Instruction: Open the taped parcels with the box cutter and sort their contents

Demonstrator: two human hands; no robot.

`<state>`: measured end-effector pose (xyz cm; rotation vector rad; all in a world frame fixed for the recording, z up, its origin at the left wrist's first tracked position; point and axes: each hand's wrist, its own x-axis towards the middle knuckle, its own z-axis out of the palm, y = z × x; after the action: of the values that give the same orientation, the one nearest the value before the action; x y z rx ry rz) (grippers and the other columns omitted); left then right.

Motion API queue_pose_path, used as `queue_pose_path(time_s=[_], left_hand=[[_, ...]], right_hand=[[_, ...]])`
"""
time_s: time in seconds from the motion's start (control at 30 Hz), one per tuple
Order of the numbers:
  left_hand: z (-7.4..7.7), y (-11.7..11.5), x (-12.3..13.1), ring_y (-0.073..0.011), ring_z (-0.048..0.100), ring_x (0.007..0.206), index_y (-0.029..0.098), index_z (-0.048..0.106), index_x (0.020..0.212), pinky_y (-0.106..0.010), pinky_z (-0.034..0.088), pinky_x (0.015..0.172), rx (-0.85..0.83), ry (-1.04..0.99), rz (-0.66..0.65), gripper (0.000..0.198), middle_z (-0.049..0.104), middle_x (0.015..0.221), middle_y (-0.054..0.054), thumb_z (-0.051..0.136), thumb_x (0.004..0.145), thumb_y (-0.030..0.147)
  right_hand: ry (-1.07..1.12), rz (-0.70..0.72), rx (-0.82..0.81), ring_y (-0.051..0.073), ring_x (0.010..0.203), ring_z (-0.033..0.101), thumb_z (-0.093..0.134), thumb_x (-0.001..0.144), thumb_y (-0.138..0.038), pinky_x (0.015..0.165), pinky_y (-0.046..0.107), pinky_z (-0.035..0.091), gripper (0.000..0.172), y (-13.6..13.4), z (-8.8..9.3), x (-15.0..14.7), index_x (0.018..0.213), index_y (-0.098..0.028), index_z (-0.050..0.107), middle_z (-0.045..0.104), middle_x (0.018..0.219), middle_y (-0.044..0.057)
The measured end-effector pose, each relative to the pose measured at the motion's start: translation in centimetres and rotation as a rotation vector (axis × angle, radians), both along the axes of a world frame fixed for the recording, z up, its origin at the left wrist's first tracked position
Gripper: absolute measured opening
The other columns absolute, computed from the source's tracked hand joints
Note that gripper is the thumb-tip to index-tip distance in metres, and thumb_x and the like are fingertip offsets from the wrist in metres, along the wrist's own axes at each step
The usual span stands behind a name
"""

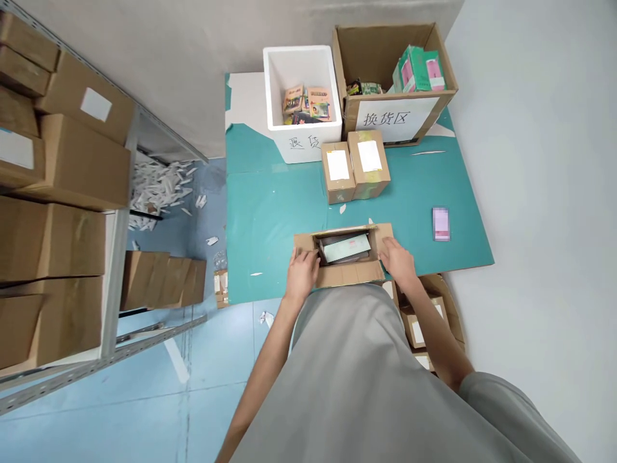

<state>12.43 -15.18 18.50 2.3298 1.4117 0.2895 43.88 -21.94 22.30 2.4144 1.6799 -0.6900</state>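
A small open cardboard box (pixel 349 275) sits at the near edge of the green table, its flaps folded outward. Inside it lies a flat, pale green box (pixel 348 247), with something dark beneath that I cannot make out. My left hand (pixel 303 275) grips the left flap, fingers curled over it near the opening. At the opposite end my right hand (pixel 398 262) pinches the right flap between thumb and fingers.
Behind stand two closed labelled cartons (pixel 355 167), a white foam bin (pixel 303 145) of small packs and a large carton (pixel 349 61). A phone (pixel 440 224) lies right on the table (pixel 270 206). Shelving (pixel 110 283) with boxes is left; a carton (pixel 456 315) stands below right.
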Motion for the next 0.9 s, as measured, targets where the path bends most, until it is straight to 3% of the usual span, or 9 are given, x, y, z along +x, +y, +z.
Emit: queue_pose_path(time_s=[0.07, 0.17, 0.3, 0.4, 0.53, 0.63, 0.77, 0.9], left_hand=[[-0.1, 0.1, 0.4, -0.0310, 0.079, 0.122, 0.019, 0.076, 0.140, -0.055, 0.039, 0.143, -0.030, 0.012, 0.014, 0.033, 0.083, 0.125, -0.014, 0.056, 0.114, 0.022], [-0.3, 0.3, 3.2, -0.0312, 0.076, 0.131, 0.019, 0.074, 0.146, -0.051, 0.043, 0.139, -0.080, 0.052, -0.052, 0.037, 0.081, 0.137, -0.016, 0.061, 0.111, 0.021], [-0.7, 1.2, 7.9, -0.0361, 0.075, 0.132, 0.010, 0.074, 0.144, -0.059, 0.037, 0.139, -0.167, 0.197, -0.096, 0.042, 0.080, 0.134, -0.023, 0.062, 0.103, 0.009], [-0.7, 2.1, 9.7, -0.0381, 0.071, 0.137, 0.004, 0.070, 0.150, -0.063, 0.030, 0.140, -0.081, 0.196, -0.038, 0.051, 0.077, 0.135, -0.029, 0.047, 0.104, 0.001], [-0.7, 3.1, 9.7, -0.0394, 0.066, 0.141, 0.008, 0.064, 0.160, -0.061, 0.039, 0.132, -0.046, 0.277, -0.025, 0.060, 0.072, 0.147, -0.029, 0.042, 0.104, 0.002], [-1.1, 3.8, 9.6, -0.0420, 0.067, 0.138, 0.002, 0.065, 0.155, -0.060, 0.044, 0.124, -0.168, 0.362, 0.000, 0.058, 0.071, 0.145, -0.035, 0.053, 0.098, 0.002], [-1.7, 4.2, 9.7, -0.0392, 0.076, 0.123, 0.005, 0.076, 0.130, -0.054, 0.049, 0.118, -0.259, 0.383, -0.016, 0.045, 0.080, 0.122, -0.029, 0.071, 0.086, 0.001], [-1.2, 3.9, 9.3, -0.0426, 0.070, 0.135, 0.006, 0.077, 0.123, -0.050, 0.054, 0.115, -0.264, 0.349, -0.044, 0.046, 0.079, 0.127, -0.031, 0.078, 0.077, 0.000]], right_hand=[[0.016, -0.010, 0.024, 0.035, 0.129, 0.079, 0.050, 0.118, -0.032, 0.100, 0.042, 0.065, 0.054, -0.6, -1.2, 0.2, 0.169, -0.017, 0.058, 0.055, 0.179, 0.019], [0.056, -0.010, 0.097, 0.036, 0.135, 0.076, 0.051, 0.117, -0.031, 0.104, 0.044, 0.066, 0.054, -0.7, -2.3, -0.5, 0.168, -0.018, 0.061, 0.055, 0.178, 0.019], [0.124, 0.018, 0.195, 0.035, 0.152, 0.065, 0.046, 0.117, -0.028, 0.118, 0.047, 0.062, 0.053, 0.4, -2.1, -1.7, 0.166, -0.017, 0.064, 0.062, 0.172, 0.018], [0.118, 0.024, 0.199, 0.035, 0.151, 0.064, 0.043, 0.118, -0.027, 0.118, 0.047, 0.062, 0.063, 1.7, -1.4, -2.0, 0.180, -0.017, 0.047, 0.062, 0.171, 0.021], [0.072, 0.019, 0.142, 0.034, 0.133, 0.072, 0.043, 0.118, -0.029, 0.105, 0.044, 0.066, 0.078, 3.0, -0.8, -2.3, 0.191, -0.023, 0.015, 0.063, 0.165, 0.021], [0.026, 0.015, 0.130, 0.033, 0.128, 0.073, 0.045, 0.119, -0.031, 0.100, 0.040, 0.065, 0.081, 3.9, -1.0, -2.6, 0.191, -0.025, 0.009, 0.064, 0.158, 0.020], [-0.023, 0.017, 0.125, 0.032, 0.122, 0.074, 0.048, 0.119, -0.032, 0.095, 0.037, 0.063, 0.087, 5.1, -1.3, -2.9, 0.191, -0.028, -0.002, 0.066, 0.152, 0.020], [-0.028, 0.022, 0.087, 0.029, 0.118, 0.077, 0.048, 0.120, -0.031, 0.095, 0.033, 0.059, 0.090, 6.4, -1.3, -2.7, 0.190, -0.026, -0.008, 0.072, 0.143, 0.018]])
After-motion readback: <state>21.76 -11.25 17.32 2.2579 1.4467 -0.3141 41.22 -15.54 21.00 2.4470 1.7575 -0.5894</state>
